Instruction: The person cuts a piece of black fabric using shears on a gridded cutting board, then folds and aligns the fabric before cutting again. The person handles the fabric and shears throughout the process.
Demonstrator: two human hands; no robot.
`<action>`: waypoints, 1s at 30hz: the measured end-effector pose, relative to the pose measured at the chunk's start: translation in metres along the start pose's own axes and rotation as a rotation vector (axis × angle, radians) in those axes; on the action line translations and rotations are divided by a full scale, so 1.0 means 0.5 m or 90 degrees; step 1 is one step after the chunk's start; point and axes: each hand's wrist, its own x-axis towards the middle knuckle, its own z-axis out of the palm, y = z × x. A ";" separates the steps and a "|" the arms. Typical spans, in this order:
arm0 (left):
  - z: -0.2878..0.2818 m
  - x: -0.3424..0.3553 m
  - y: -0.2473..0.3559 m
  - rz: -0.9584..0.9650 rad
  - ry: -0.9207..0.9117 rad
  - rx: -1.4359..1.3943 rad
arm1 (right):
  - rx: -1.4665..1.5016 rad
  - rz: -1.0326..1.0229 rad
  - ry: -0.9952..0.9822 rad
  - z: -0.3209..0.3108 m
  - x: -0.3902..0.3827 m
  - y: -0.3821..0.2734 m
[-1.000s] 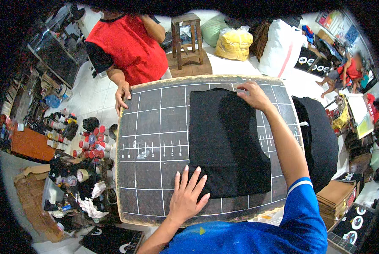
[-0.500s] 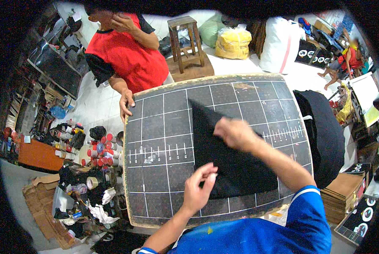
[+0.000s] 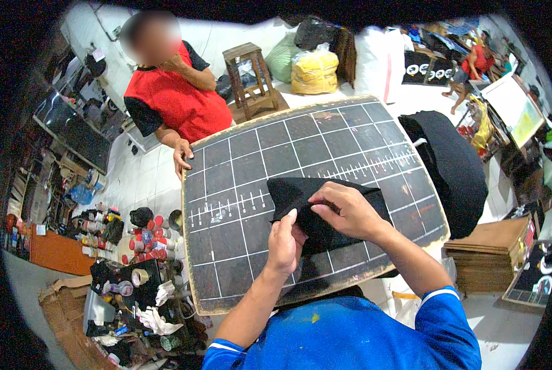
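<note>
A piece of black cloth (image 3: 291,190) lies bunched and partly folded on a dark board (image 3: 220,179) with a white grid and ruler marks. My left hand (image 3: 283,246) is closed at the cloth's left edge, thumb up, with its fingertips partly hidden. Over the middle of the cloth, my right hand (image 3: 350,213) is curled, thumb and fingers pinching at the fabric. The two hands are close together, a short gap apart.
Across the board, a person in a red and black shirt (image 3: 177,98) rests a hand on its left corner. A heap of black fabric (image 3: 452,172) sits at the board's right. Cardboard sheets (image 3: 489,253) are stacked at right, red-lidded containers (image 3: 155,240) at left.
The black cloth has gone from spread out to a smaller, folded bunch nearer me. My right hand has come down toward my left hand. The head view has shifted slightly.
</note>
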 end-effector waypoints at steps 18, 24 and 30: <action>0.083 -0.200 -0.029 0.257 -0.006 0.322 | -0.022 -0.154 0.080 -0.032 -0.129 -0.091; 0.181 -0.226 -0.062 0.386 0.087 0.495 | 0.007 -0.107 0.061 -0.131 -0.180 -0.085; 0.220 -0.234 -0.050 0.420 0.153 0.375 | -0.038 -0.128 0.148 -0.215 -0.178 -0.036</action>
